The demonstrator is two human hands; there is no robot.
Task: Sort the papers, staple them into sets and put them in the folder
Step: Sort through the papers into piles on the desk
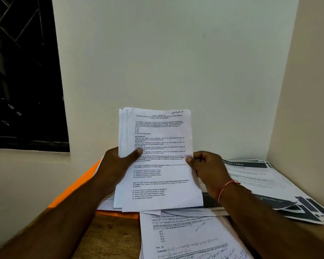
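Here we are at the corner of the room, and both hands are up with a sheaf of printed papers (158,176) held nearly upright above the tabletop (108,238), its lower edge hanging just over the clutter below. The left grip (118,165) is clasped round the sheaf's left edge, thumb (138,151) laid across the front page over the text, fingers hidden behind. The right grip (208,167) is pinching the right edge about halfway up, the other fingers curled into the palm, and there's a red thread (225,189) tied round that wrist. The front page carries typed questions with lettered options, and a handwritten "SECTION-3" sits at its top right corner. At the top left the sheets behind peek out slightly fanned, not squared up. Down on the tabletop, an orange folder (79,186) lies flat to the left, running under the left forearm and beneath the loose pages. Near us lies a pile of maths sheets (185,238) covered in equations, partly overlapping the folder's near edge. Off to the right, against the side wall, a spread of dark-banded printouts (269,184) lies fanned out, corners stepping towards the near right. Behind it all, a plain pale wall (176,53), and on the far left a dark window (22,71).
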